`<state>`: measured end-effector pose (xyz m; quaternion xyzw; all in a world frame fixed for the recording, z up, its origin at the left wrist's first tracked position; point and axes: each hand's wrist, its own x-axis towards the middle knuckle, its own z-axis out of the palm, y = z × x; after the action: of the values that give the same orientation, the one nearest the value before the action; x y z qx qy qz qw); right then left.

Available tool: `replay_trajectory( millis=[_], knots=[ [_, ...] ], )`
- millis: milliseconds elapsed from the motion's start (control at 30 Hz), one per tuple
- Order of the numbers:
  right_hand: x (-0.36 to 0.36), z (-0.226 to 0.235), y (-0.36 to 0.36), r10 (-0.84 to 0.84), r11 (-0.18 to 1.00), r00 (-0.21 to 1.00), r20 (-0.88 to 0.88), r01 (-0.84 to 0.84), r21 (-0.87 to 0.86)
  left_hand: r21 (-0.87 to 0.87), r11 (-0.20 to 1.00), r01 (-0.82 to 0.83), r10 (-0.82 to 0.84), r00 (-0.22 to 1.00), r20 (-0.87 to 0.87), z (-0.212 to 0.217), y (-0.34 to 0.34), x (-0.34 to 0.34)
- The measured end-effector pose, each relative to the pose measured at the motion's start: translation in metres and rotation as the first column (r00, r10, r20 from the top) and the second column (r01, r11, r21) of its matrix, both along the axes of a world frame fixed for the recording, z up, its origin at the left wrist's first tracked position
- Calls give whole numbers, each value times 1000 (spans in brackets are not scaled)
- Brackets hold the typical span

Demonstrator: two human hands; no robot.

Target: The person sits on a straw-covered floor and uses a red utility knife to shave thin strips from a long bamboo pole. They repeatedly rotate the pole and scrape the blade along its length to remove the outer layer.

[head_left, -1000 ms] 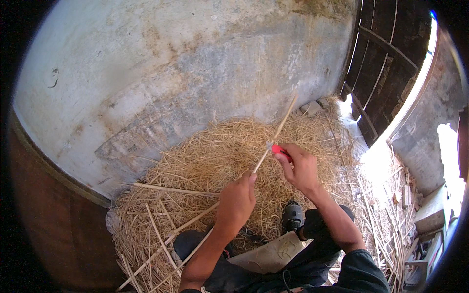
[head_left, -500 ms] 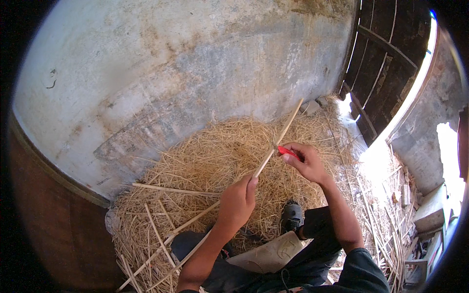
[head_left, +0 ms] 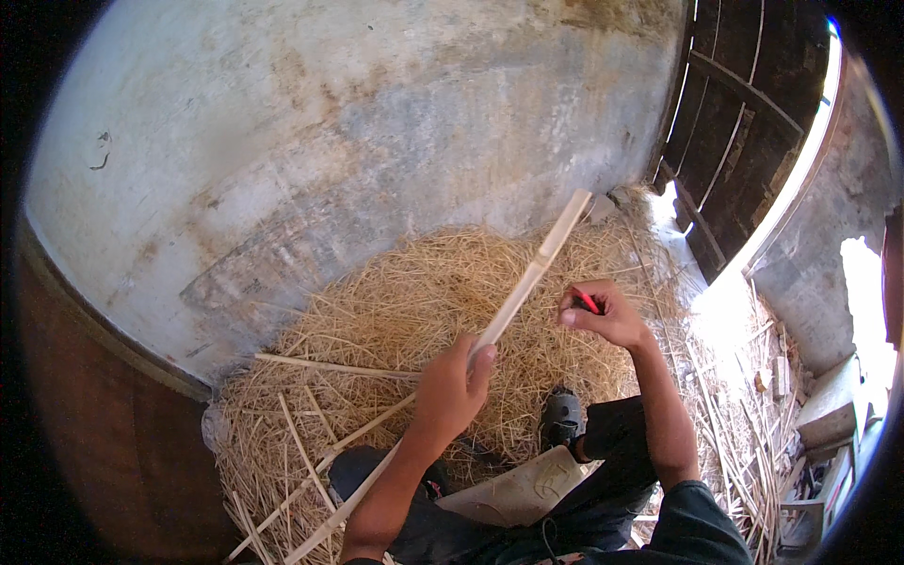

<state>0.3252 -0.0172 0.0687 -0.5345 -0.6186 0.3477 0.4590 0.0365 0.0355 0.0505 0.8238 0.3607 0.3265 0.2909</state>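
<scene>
My left hand [head_left: 452,384] is closed round a long, flat bamboo strip [head_left: 529,278], thumb along its edge. The strip slants up and away to the right, its broad pale face and a node showing; its lower end runs back past my forearm to the lower left. A little right of the strip, and apart from it, my right hand [head_left: 610,315] is curled round a small red-handled knife [head_left: 589,302]. Most of the handle is hidden by the fingers, and no blade can be made out.
Straw-like shavings [head_left: 414,282] cover the floor, with several bamboo strips [head_left: 339,367] at the left. A beige plastic piece [head_left: 518,488] lies between my legs, near a dark shoe [head_left: 562,414]. A stained wall [head_left: 377,141] stands ahead; a dark plank door [head_left: 744,122] is at right.
The strip has turned in my left hand, from its narrow edge to its broad face. My right hand and the knife have come off the strip, to the right and slightly down.
</scene>
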Motion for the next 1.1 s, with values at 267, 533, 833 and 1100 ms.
replay_trajectory(
  millis=[267, 533, 833, 1100],
  knots=[
    [2, 2, 0, -431, 885, 874, -223, 458, 86, 96, 992, -82, 87, 995, -47, 2, 7, -4],
    [-41, 9, 9, -314, 948, 868, 385, 310, 73, 111, 994, -11, 24, 993, -113, -1, -1, 6],
    [-46, -12, 10, -337, 935, 820, 463, 233, 268, 15, 999, 33, -32, 996, -84, -7, 2, 5],
    [-28, -18, 10, -193, 960, 873, 448, 74, 268, -150, 983, 104, -115, 991, -68, 2, 10, -10]
  ],
)
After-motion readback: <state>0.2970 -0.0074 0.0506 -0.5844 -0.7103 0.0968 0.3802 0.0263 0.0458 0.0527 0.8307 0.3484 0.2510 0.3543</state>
